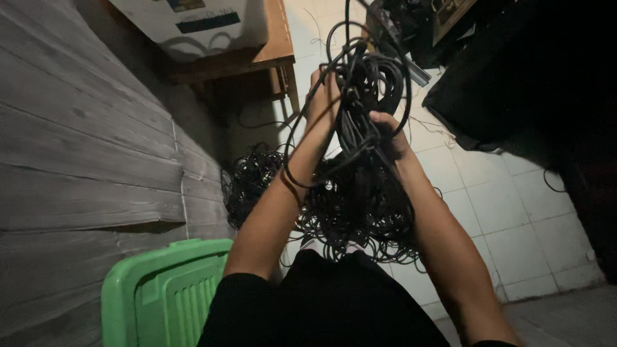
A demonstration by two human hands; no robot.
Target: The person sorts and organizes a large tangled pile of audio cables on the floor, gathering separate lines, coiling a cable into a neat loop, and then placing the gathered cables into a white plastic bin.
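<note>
Both hands, left hand (323, 96) and right hand (387, 132), grip a tangled bunch of thin black cables (366, 77); pulling hard could tighten knots.

Looks like a cramped back room or storeroom of a small repair shop or home workshop, pretty dim too. The floor (508, 212) is plain white tile, and the wall (77, 148) on the left is grey wood-look planks. A wooden desk (270, 54) is pushed into the corner with a cardboard box (193, 26) on it. A big pile of tangled black cables (257, 180) just sits on the floor, next to a green plastic chair (160, 289). Dark gear is stacked at the top right (437, 19).
</note>
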